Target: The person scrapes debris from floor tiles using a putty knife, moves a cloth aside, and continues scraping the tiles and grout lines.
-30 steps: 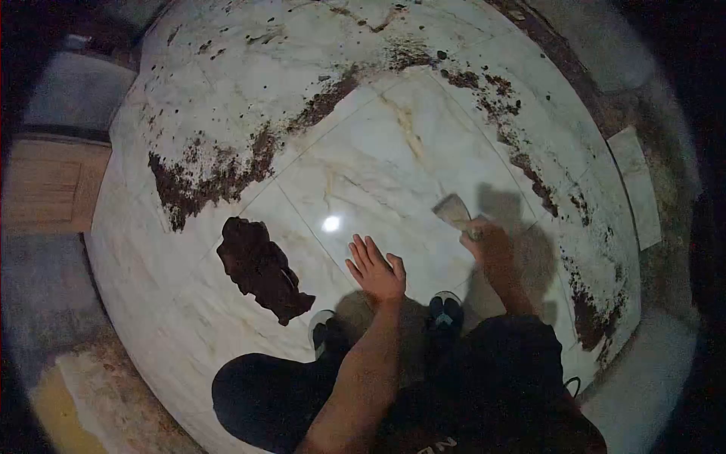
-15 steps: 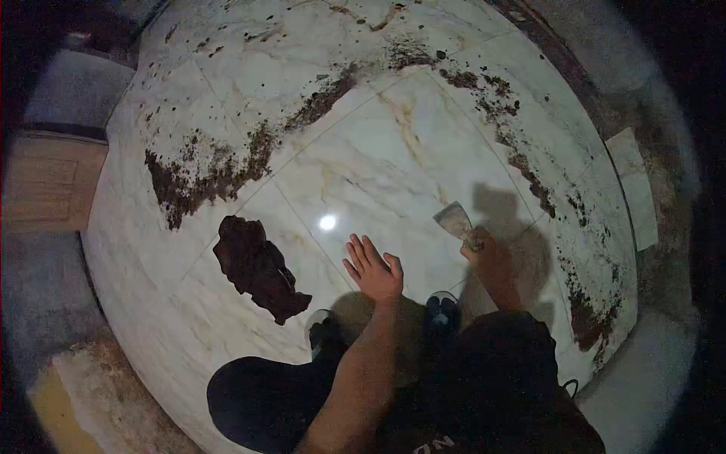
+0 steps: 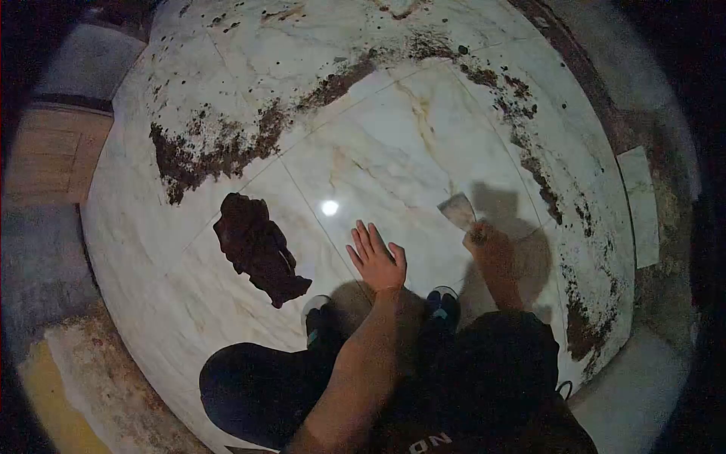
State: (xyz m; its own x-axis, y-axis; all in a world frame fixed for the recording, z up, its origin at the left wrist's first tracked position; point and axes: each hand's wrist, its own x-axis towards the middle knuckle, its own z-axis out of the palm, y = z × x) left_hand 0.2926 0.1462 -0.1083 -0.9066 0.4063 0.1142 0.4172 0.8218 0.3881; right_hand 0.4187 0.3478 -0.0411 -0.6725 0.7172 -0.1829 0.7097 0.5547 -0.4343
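My left hand [image 3: 380,261] is spread over the pale marble-look tile floor [image 3: 355,136], fingers apart and holding nothing. In my right hand [image 3: 488,246] is a scraper [image 3: 457,211] with a flat, wide blade pointing up and to the left; my fingers wrap its handle and hide most of it. A crumpled dark brown cloth [image 3: 257,246] lies on the tiles to the left of my left hand. Dark crumbly dirt [image 3: 219,155] forms a ragged band across the floor beyond the cloth, and more dirt [image 3: 533,174] runs down the right side.
My two shoes [image 3: 442,304] rest on the tiles just below my hands. A wooden panel [image 3: 60,155] stands at the left edge. Along the right edge lies a loose piece of tile [image 3: 640,204]. Rough bare ground [image 3: 106,371] borders the floor at lower left.
The view has shifted slightly, so the dirt and floor sit a little differently. My left hand stays spread, and my right hand still holds the scraper in nearly the same place.
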